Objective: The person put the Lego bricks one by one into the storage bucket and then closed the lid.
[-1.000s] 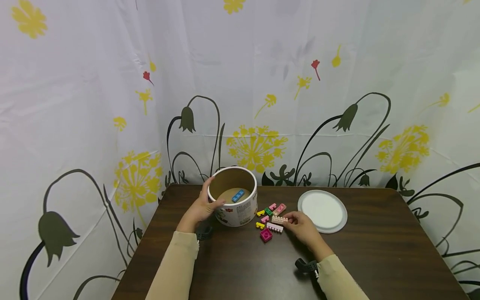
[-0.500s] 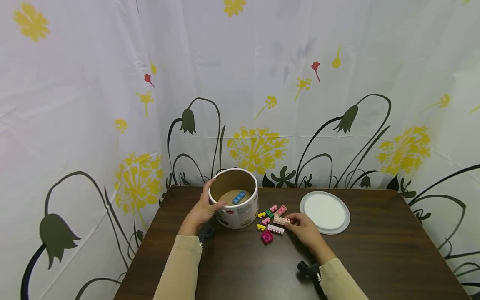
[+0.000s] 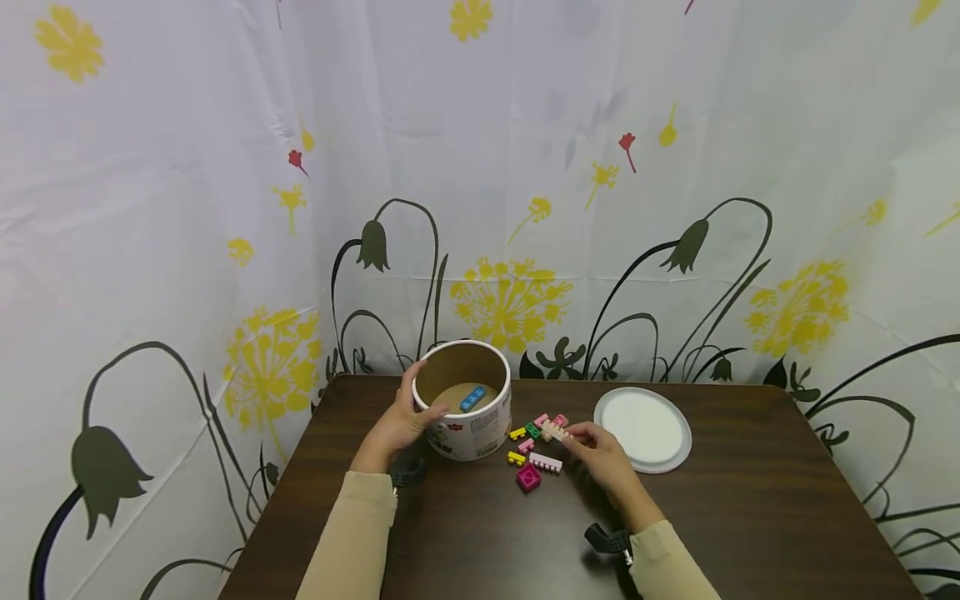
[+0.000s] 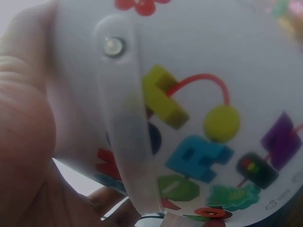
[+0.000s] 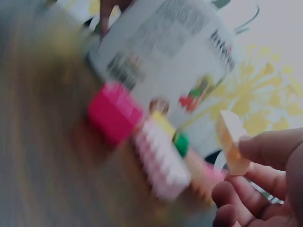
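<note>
Over the table (image 3: 480, 542), the left hand (image 3: 396, 427) grips an R-printed tub (image 3: 480, 435), the right hand (image 3: 602, 460) a peach brick (image 5: 230, 135).

Right fingers (image 5: 270, 179) pinch 1 peach brick (image 5: 232, 142) near 1 pale pink brick (image 5: 161, 163).

- Blue letter "R" (image 4: 201, 157) on the bucket (image 3: 472, 437), beside the left hand (image 3: 397, 427).
- Dark lettering starting "Inte" (image 5: 222, 49), the rest unclear, on the bucket's side facing the right hand (image 3: 603, 462).
- Small print (image 5: 165, 33) there, too blurred to read.
</note>
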Motion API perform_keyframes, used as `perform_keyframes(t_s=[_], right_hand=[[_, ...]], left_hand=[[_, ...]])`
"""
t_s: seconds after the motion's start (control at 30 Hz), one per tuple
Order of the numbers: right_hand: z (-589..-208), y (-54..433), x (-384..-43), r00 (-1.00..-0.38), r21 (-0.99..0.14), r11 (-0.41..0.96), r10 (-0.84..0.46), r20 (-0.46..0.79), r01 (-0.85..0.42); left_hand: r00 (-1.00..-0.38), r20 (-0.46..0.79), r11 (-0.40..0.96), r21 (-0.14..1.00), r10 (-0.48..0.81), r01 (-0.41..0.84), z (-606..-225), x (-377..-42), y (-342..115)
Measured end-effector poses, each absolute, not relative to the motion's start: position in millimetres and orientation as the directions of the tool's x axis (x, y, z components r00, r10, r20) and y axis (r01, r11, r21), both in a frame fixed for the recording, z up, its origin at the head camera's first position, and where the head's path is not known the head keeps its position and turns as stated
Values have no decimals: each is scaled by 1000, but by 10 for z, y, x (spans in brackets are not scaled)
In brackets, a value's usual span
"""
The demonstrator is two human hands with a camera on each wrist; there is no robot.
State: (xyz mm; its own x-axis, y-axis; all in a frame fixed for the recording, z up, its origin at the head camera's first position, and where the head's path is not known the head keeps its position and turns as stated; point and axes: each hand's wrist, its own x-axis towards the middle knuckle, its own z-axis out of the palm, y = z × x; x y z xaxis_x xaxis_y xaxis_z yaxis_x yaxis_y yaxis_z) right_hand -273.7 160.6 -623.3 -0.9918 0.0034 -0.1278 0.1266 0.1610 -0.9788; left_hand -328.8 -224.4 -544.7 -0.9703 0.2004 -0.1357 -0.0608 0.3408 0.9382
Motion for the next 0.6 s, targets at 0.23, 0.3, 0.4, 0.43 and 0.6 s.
perform_keyframes(t_s=[0.23, 0.3, 0.4, 0.43, 0.6], right_hand=[[-5812, 1358, -2812, -994, -994, 8, -21, -106, 106], [-5657, 1259, -2867, -994, -994, -33, -51, -98, 100], [-5464, 1085, -2938, -995, -993, -89, -68, -72, 78], [-5417, 1022, -2954, -995, -991, -107, -67, -67, 74], [-5268, 634, -3053, -998, -984, -177, -52, -19, 28]], left_hand=[[-971, -124, 363, 931, 202, -43, -5448, -3262, -2263], [-972, -118, 354, 934, 201, -40, -5443, -3269, -2258], [-973, -108, 333, 942, 204, -35, -5442, -3286, -2239], [-973, -102, 332, 943, 208, -28, -5443, -3292, -2236], [-973, -113, 361, 932, 199, -34, -5440, -3289, -2254]])
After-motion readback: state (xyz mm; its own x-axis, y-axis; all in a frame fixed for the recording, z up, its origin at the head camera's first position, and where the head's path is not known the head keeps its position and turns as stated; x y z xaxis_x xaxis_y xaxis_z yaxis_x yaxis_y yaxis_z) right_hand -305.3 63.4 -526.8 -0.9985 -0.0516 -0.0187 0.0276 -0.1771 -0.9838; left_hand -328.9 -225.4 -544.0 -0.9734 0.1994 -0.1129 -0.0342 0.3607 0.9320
